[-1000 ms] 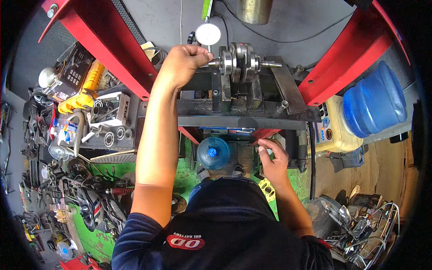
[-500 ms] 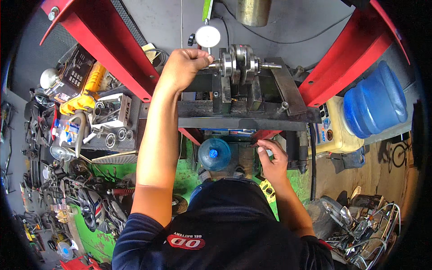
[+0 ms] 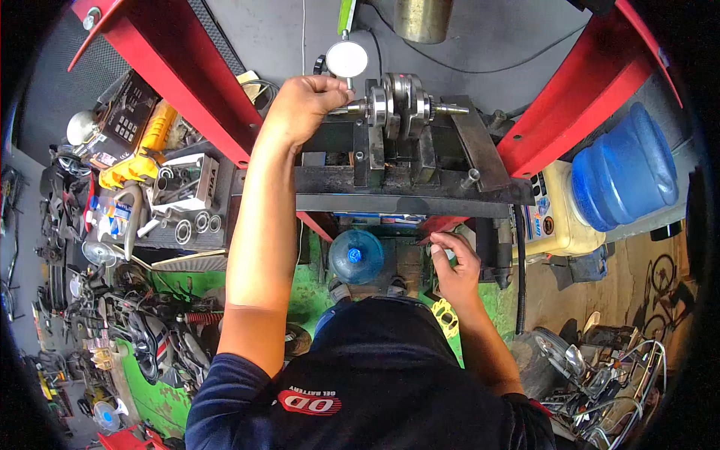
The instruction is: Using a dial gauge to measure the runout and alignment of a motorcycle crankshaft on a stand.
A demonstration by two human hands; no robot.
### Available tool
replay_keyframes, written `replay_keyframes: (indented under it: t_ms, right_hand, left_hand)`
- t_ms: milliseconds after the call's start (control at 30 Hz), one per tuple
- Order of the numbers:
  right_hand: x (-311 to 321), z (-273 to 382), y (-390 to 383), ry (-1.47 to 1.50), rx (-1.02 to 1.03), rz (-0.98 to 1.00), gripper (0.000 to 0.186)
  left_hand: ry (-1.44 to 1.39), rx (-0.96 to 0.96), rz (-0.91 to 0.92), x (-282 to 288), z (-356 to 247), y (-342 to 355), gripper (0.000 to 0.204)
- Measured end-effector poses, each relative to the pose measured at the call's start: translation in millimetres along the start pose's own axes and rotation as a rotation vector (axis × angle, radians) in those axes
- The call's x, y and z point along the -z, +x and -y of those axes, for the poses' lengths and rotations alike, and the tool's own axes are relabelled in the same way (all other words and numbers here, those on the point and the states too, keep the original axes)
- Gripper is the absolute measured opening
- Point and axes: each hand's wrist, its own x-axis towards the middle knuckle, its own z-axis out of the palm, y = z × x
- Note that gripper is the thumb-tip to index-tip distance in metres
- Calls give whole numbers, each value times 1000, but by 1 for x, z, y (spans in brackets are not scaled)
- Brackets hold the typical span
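A steel crankshaft (image 3: pixel 401 106) lies across the upright supports of a dark metal stand (image 3: pixel 352 178), its shaft ends pointing left and right. Above its left end is a dial gauge (image 3: pixel 347 59) with a round white face and a thin stem pointing down. My left hand (image 3: pixel 304 109) is closed, thumb and forefinger pinching the gauge stem's lower end just above the shaft. Lower down, past the stand's front edge, my right hand (image 3: pixel 456 264) has curled fingers, with thumb and forefinger tips close together. Something thin and dark shows at those fingertips, too small to name.
Red frame legs (image 3: pixel 180 71) slant down on both sides. To the left, a box of metal tubes (image 3: pixel 182 184) sits beside loose bearings. A blue water jug (image 3: pixel 626 169) stands on the right; another blue jug (image 3: pixel 355 257) is below the stand. Motorcycle parts (image 3: pixel 165 330) crowd the lower left.
Little differs. The left hand has shifted very slightly up and left at the gauge stem. The crankshaft keeps its place, and the right hand is almost still.
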Motion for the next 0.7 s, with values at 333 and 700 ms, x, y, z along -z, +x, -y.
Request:
replay_keyframes:
  t_ms: [333,700]
  right_hand:
    - [-4,0,0,-5,-10,15,21]
    - [0,1,2,0,-6,13,20]
  left_hand:
    - [78,-23,-49,-2,8,-2,22]
    - [72,-56,-26,-3,13,0,23]
